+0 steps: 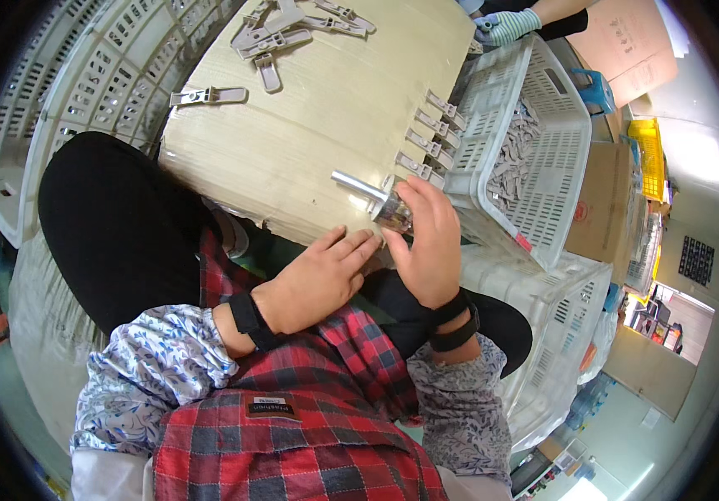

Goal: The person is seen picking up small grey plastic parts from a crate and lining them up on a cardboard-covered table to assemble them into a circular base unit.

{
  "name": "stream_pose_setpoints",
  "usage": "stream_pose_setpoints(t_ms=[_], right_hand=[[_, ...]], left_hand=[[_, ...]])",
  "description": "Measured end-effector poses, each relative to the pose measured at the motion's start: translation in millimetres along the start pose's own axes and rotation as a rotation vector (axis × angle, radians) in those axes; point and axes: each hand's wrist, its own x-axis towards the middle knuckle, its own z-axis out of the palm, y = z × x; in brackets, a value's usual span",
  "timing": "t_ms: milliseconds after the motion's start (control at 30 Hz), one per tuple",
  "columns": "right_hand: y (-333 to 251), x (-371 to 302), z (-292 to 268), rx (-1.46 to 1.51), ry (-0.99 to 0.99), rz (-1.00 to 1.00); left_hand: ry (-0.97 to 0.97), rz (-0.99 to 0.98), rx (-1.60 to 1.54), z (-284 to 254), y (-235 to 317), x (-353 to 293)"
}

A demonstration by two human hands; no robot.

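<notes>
My right hand [430, 238] is wrapped round the dark, glossy, rounded end of a tool with a silver metal rod [358, 184]. The rod points to the far left, low over the pale work surface [292, 142]. Beside it, my left hand [317, 275] lies with fingers stretched out at the near edge of that surface, its fingertips close to the tool. What lies under the tool's dark end is hidden. A short row of grey plastic clips [429, 146] runs along the right edge. More clips [280, 37] are heaped at the far left, and a single clip [209, 96] lies apart.
A white basket [535, 225] with many grey clips stands right of the surface, upon another crate [543, 334]. Large white baskets [100, 79] stand at the left. A co-worker's striped-gloved hand [510, 27] is at the far right. A cardboard box [600, 200] stands beyond the basket.
</notes>
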Motion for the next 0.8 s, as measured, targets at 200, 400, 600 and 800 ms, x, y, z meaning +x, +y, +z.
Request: stream_pose_setpoints(t_ms=[200, 400, 600, 800], right_hand=[[4.8, -1.7, 3.7, 0.007, 0.036, -0.035], [11.1, -4.9, 6.0, 0.052, 0.062, -0.014], [5.3, -4.1, 6.6, -0.02, 0.035, -0.023], [6.5, -3.5, 4.8, -0.073, 0.013, -0.036]], left_hand=[[0.035, 0.043, 0.008, -18.6, 2.1, 3.4], [0.014, 0.058, 0.078, -16.7, 4.0, 3.9], [0.054, 0.039, 0.026, -23.5, 3.5, 3.9], [0.058, 0.031, -0.015, -31.1, 6.5, 8.6]])
